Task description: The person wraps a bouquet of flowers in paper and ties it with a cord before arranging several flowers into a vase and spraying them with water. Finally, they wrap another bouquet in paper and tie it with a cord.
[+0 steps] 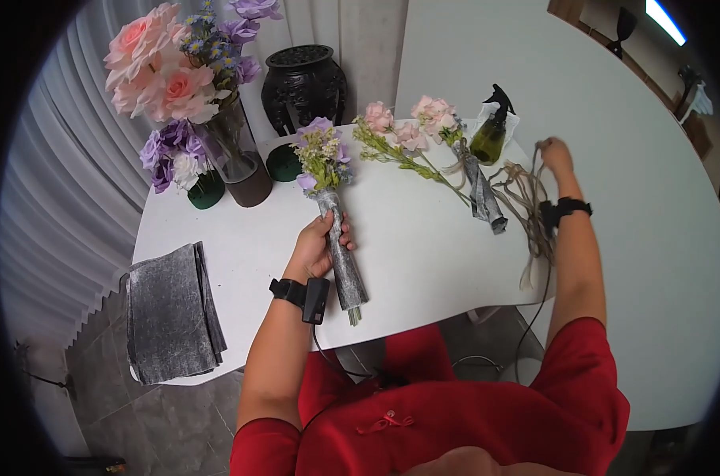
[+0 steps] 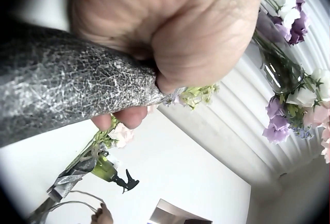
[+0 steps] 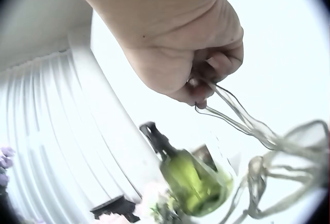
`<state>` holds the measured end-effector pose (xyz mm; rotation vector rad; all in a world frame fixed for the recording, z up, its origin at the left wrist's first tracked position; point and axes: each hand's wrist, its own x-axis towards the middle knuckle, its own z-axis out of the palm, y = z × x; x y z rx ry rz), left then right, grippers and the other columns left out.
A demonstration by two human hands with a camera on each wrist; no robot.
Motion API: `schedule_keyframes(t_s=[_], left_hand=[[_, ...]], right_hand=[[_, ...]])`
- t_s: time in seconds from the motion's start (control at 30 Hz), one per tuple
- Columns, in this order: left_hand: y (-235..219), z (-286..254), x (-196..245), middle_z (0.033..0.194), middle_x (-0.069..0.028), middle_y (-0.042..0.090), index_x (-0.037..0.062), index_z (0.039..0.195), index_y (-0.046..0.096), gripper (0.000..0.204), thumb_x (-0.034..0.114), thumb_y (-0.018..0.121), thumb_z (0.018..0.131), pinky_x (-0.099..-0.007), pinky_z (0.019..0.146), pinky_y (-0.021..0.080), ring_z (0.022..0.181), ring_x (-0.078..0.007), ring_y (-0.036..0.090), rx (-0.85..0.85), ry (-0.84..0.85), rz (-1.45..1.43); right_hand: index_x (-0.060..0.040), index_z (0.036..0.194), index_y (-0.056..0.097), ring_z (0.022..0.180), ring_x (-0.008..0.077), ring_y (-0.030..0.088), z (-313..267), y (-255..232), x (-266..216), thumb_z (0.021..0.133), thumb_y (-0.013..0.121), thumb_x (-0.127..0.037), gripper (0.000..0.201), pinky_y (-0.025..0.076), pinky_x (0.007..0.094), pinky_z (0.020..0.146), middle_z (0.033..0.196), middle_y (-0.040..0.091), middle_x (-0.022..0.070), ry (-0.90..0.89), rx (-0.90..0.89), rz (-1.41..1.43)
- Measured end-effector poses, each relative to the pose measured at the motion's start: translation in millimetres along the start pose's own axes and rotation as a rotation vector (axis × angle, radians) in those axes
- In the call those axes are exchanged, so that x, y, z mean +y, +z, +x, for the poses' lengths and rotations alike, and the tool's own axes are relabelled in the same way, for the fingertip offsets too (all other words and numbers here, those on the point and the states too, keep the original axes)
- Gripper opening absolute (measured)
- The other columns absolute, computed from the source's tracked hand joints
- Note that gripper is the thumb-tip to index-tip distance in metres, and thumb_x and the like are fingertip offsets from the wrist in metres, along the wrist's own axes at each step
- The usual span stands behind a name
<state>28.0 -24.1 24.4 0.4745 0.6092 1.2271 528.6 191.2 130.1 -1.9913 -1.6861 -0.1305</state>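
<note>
My left hand (image 1: 315, 244) grips a small bouquet (image 1: 324, 159) around its grey-black wrap (image 1: 344, 266); purple and pale yellow-green blossoms show above, and cut stems below. In the left wrist view the wrap (image 2: 87, 85) fills the left side, with the thumb across its narrow part. At the table's right end my right hand (image 1: 556, 155) pinches strands of a beige cord (image 1: 526, 198). The right wrist view shows the fingers of that hand (image 3: 201, 59) curled round the cord (image 3: 247, 126), whose loops trail down to the right.
A second wrapped bouquet (image 1: 483, 194) with pink flowers lies beside a green spray bottle (image 1: 489, 141). Grey sheets (image 1: 169, 309) are stacked at the table's left edge. A tall vase (image 1: 237, 151) of flowers, a green foam block (image 1: 284, 163) and a black stool (image 1: 304, 87) stand at the back.
</note>
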Motion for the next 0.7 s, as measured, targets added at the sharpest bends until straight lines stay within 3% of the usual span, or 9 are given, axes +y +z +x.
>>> schedule_keyframes(t_s=[0.07,0.13,0.2,0.27,0.4,0.5,0.63,0.67,0.7], left_hand=[[-3.8,2.6,-1.2,0.079,-0.0057,0.051,0.0023,0.103,0.047,0.026,0.026,0.037,0.100,-0.0348,0.062,0.045,0.062,-0.0162,0.046,-0.018,0.002,-0.008],[-6.9,2.8,-3.1,0.079,-0.0057,0.051,0.0024,0.102,0.047,0.026,0.026,0.037,0.100,-0.0350,0.062,0.045,0.062,-0.0162,0.046,-0.032,0.005,-0.017],[-7.9,2.6,-2.4,0.079,-0.0059,0.051,0.0024,0.102,0.047,0.026,0.026,0.038,0.100,-0.0355,0.062,0.046,0.063,-0.0165,0.046,-0.060,0.019,-0.067],[-12.8,4.0,-2.9,0.079,-0.0059,0.050,0.0023,0.102,0.047,0.026,0.027,0.038,0.100,-0.0358,0.062,0.046,0.063,-0.0167,0.046,-0.070,0.040,-0.084],[-28.3,6.9,-0.7,0.079,-0.0058,0.050,0.0023,0.102,0.048,0.027,0.027,0.038,0.100,-0.0366,0.062,0.046,0.064,-0.0171,0.046,-0.049,0.097,-0.152],[-33.9,5.9,1.2,0.080,-0.0062,0.050,0.0022,0.102,0.048,0.027,0.028,0.040,0.099,-0.0370,0.063,0.046,0.064,-0.0175,0.047,-0.027,0.144,-0.171],[-37.0,7.6,3.2,0.080,-0.0062,0.051,0.0024,0.103,0.048,0.027,0.028,0.040,0.099,-0.0384,0.064,0.047,0.065,-0.0184,0.049,-0.034,0.125,-0.162],[-37.4,8.5,3.0,0.081,-0.0063,0.052,0.0025,0.103,0.048,0.027,0.028,0.040,0.099,-0.0386,0.065,0.047,0.065,-0.0186,0.049,-0.043,0.114,-0.167],[-41.6,7.1,-0.8,0.081,-0.0063,0.052,0.0025,0.103,0.048,0.027,0.028,0.040,0.099,-0.0386,0.065,0.047,0.065,-0.0186,0.049,-0.037,0.113,-0.180]], right_hand=[[0.0001,0.086,0.063,0.068,0.0308,0.061,20.5,-50.4,-5.1,0.081,0.060,-0.037,0.038,0.047,0.0396,0.064,0.075,0.064,0.0169,-0.134,-0.008,0.135],[-0.0024,0.084,0.062,0.056,0.0164,0.052,-16.9,-127.1,-76.7,0.083,0.061,-0.039,0.037,0.041,0.0306,0.052,0.064,0.059,0.0072,-0.162,-0.030,0.245],[-0.0061,0.084,0.064,0.053,0.0078,0.044,-35.0,-172.4,-129.2,0.086,0.060,-0.037,0.032,0.035,0.0241,0.048,0.061,0.054,0.0002,-0.232,-0.131,0.347],[-0.0087,0.095,0.062,0.053,0.0032,0.035,-49.8,-196.8,-179.0,0.093,0.053,-0.030,0.023,0.027,0.0200,0.047,0.064,0.048,-0.0055,-0.333,-0.197,0.469],[-0.0085,0.101,0.061,0.062,0.0029,0.045,-42.7,-202.9,-252.6,0.093,0.054,-0.027,0.022,0.034,0.0185,0.052,0.076,0.055,-0.0038,-0.512,-0.277,0.795],[-0.0043,0.106,0.058,0.082,0.0076,0.058,-58.3,-207.6,-296.9,0.093,0.055,-0.026,0.025,0.047,0.0192,0.067,0.092,0.061,0.0023,-0.568,-0.361,1.177],[-0.0024,0.116,0.054,0.082,0.0106,0.057,-84.2,-181.9,-282.3,0.094,0.053,-0.023,0.030,0.046,0.0210,0.066,0.090,0.060,0.0037,-0.593,-0.498,1.258],[-0.0045,0.116,0.054,0.085,0.0119,0.058,-135.4,-193.6,-278.7,0.092,0.056,-0.029,0.034,0.047,0.0223,0.066,0.091,0.062,0.0039,-0.865,-0.692,1.258],[-0.0045,0.116,0.054,0.085,0.0119,0.058,-136.0,-189.9,-282.1,0.092,0.056,-0.029,0.034,0.047,0.0223,0.066,0.091,0.062,0.0039,-0.861,-0.706,1.251]])
